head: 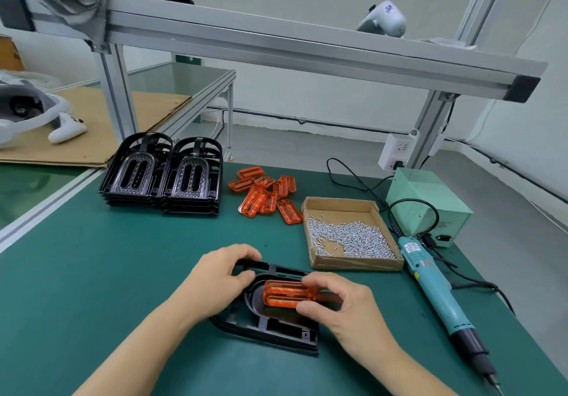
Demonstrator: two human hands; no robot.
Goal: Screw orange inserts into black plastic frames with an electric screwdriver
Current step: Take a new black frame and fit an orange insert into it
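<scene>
Where the green surface (92, 272) is spanned by an aluminium rail (276, 45), two stacks of black frames (163, 174) are set at the far left. A pale green power box (427, 205) is seen at the right, and a cardboard tray (347, 266) of screws (350, 239) is placed just left of it. A blue screwdriver (436, 291) is laid on the surface right of the tray, its tip turned toward the near edge. One frame (276, 331) is laid flat near the front, and its far rim is gripped by the curled fingers of the left hand (221, 275). A heap of orange inserts (264, 194) is seen between the stacks and the tray. One insert (284, 294) is pinched by the right hand (344, 306), between thumb and fingers, and is held at the oval opening of the flat frame.
</scene>
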